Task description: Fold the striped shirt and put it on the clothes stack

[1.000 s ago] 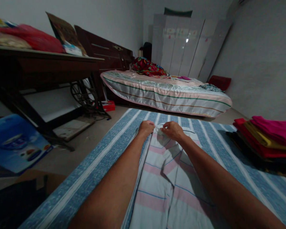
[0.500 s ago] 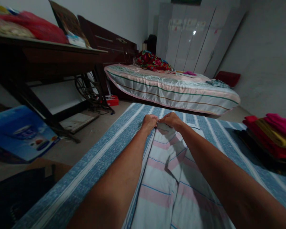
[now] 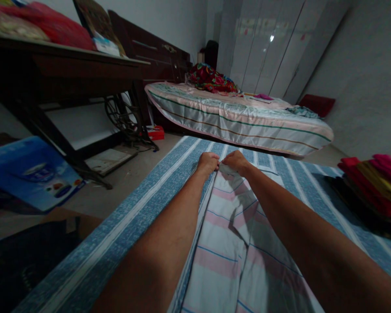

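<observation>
L arm (image 3: 169, 226) & R arm (image 3: 299, 230) reach fwd from the btm of the view, both nearly straight, converging at the far end of the pink-striped fabric (image 3: 215, 261). L hand (image 3: 208, 163) is knuckles-up, fingers (image 3: 216, 157) curled in twd the R. R hand (image 3: 236, 161) arches over from the other side, wrist bent, fingertips angled down & L. Hands sit close tog., fingers narrow on both, pinching the fabric's far edge approx. at its L corner; exact fingertip contact too small to tell. Fabric lies lengthwise btwn the forearms, on a blue striped sheet (image 3: 124, 217), w/ a folded clothes stack (image 3: 374, 182) well to the R.
</observation>
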Motion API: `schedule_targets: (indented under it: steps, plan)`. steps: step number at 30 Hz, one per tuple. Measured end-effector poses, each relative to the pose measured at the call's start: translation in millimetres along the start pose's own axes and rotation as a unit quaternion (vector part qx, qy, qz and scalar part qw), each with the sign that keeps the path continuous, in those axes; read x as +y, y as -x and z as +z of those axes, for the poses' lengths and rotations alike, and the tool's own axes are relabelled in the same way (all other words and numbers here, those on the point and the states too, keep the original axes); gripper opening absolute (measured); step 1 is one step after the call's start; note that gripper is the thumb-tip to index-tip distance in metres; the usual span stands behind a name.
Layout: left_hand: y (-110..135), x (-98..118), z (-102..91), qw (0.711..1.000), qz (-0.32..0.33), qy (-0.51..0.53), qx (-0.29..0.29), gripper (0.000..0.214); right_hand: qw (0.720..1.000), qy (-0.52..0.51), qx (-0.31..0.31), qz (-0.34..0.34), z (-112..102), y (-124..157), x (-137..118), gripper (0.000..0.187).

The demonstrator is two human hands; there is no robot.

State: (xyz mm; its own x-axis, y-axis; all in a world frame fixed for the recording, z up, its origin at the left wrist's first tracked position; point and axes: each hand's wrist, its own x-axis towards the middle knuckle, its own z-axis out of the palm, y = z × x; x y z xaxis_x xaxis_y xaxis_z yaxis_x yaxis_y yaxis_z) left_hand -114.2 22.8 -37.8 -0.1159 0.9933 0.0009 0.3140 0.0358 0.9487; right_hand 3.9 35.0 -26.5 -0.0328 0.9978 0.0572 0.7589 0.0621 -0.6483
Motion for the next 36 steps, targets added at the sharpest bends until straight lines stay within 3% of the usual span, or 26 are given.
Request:
schedule_targets:
  steps: [7,16,24,31,36]
  plan:
    - [3,3,1.0,0.999,0.016,-0.029,-0.023,0.013,0.998,-0.058,0.015,0.009,-2,4,7,0.014]
    - [6,10,2.9,0.998,-0.003,-0.040,-0.042,0.008,0.992,-0.121,0.000,0.023,-4,8,9,0.012]
    - [7,12,4.3,0.999,-0.006,-0.037,-0.037,0.015,0.987,-0.139,-0.018,0.078,-6,4,3,0.021]
    - [10,14,4.9,0.999,-0.012,-0.032,-0.008,0.034,0.984,-0.159,-0.035,0.069,-6,5,7,0.006]
    - [12,18,3.2,0.999,-0.015,-0.032,-0.031,0.023,0.983,-0.175,-0.006,0.053,-4,7,10,0.008]
